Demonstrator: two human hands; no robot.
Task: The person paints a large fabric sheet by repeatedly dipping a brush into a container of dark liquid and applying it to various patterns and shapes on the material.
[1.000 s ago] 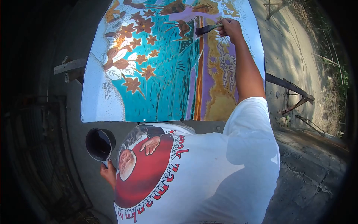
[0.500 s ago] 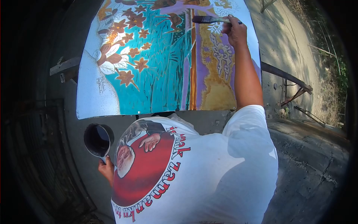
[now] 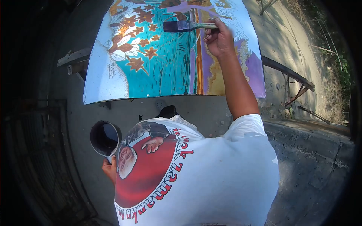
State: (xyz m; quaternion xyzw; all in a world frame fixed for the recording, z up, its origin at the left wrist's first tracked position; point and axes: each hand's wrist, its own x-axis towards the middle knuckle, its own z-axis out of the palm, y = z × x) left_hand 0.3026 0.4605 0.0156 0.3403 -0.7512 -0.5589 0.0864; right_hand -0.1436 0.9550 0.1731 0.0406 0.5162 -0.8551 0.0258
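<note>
My right hand [image 3: 220, 38] grips the pale handle of a wide, flat paintbrush [image 3: 184, 25]. Its dark bristles point left, over the turquoise part of a painted cloth [image 3: 105, 88] with brown flowers, purple bands and ochre patches. In my left hand [image 3: 110, 169], low at the left beside my shirt, is the handle of a round dipper [image 3: 92, 140] with dark liquid inside. The fingers of that hand are partly hidden behind the handle.
Wooden bars of a frame [image 3: 290, 72] stick out on both sides of the cloth. A concrete ledge [image 3: 309, 141] runs along the right, and a dark metal grating [image 3: 45, 150] lies at the left. Plants [image 3: 339, 64] grow at the far right.
My right hand has moved left with the paintbrush, from the purple and ochre bands to the turquoise area. The cloth appears higher and slightly right. My left hand keeps the dipper.
</note>
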